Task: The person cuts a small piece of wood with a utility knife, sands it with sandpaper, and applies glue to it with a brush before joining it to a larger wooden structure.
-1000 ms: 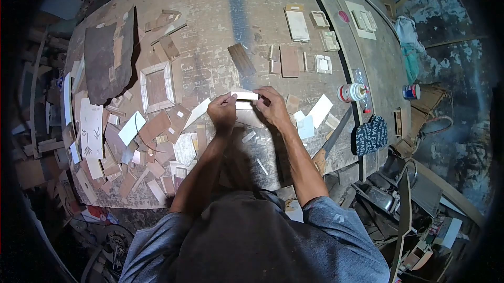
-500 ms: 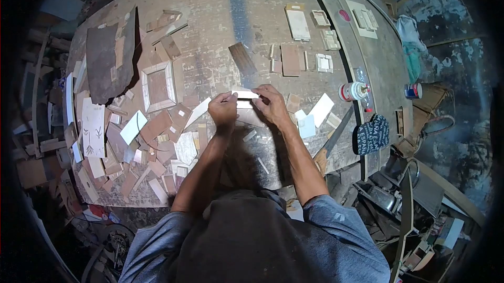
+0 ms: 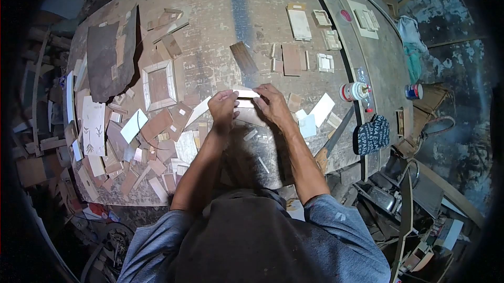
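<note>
Between my two hands is a small pale wooden piece [image 3: 246,94], lying crosswise over the work table. My left hand [image 3: 223,106] pinches its left end, and my right hand [image 3: 271,103] grips its right end. Just below it, between the hands, lies another pale flat piece [image 3: 249,115], partly shaded. A dark brown wood strip [image 3: 243,58] rests on the table beyond my hands. Small slivers [image 3: 263,165] lie in the shadow between my forearms.
Wood scraps [image 3: 157,125] and a square frame [image 3: 159,85] are at left. Small box-like pieces [image 3: 325,63] stand at upper right. A white container [image 3: 353,91], a handsaw [image 3: 336,138] and a dark patterned cloth item [image 3: 373,135] lie to the right.
The fingers of my left hand have shifted and spread slightly at the piece's left end. The piece and my right hand stay in nearly the same place.
</note>
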Demonstrator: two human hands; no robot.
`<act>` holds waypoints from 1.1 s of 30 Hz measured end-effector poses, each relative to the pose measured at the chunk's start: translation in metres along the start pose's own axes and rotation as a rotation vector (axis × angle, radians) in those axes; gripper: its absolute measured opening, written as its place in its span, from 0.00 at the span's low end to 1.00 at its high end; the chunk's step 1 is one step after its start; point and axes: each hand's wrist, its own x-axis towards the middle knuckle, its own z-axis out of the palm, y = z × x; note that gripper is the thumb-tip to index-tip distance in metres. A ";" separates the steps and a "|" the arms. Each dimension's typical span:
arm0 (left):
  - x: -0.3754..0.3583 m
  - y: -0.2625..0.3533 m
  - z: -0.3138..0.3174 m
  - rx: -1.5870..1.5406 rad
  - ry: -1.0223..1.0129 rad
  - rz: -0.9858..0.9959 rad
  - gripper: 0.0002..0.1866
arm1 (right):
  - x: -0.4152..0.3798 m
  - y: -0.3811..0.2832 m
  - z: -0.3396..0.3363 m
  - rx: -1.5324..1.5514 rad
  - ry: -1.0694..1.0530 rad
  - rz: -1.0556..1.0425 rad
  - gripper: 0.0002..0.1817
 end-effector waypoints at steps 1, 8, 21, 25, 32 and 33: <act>0.000 0.002 0.000 -0.004 -0.003 -0.034 0.14 | 0.000 -0.002 -0.001 -0.013 -0.008 0.000 0.15; 0.000 0.015 0.002 0.068 0.007 -0.125 0.14 | 0.002 -0.007 -0.003 -0.058 -0.034 0.005 0.15; 0.008 0.007 0.001 0.079 -0.006 -0.066 0.16 | 0.001 -0.010 -0.004 -0.078 -0.041 0.012 0.17; 0.008 0.005 0.001 0.067 -0.011 -0.063 0.15 | -0.002 -0.010 -0.007 0.046 0.006 0.129 0.18; 0.011 0.005 0.003 0.061 -0.007 -0.064 0.12 | -0.027 0.038 -0.004 0.294 0.219 0.426 0.17; 0.010 0.005 0.003 0.060 -0.007 -0.059 0.12 | -0.032 0.044 -0.002 0.299 0.224 0.473 0.17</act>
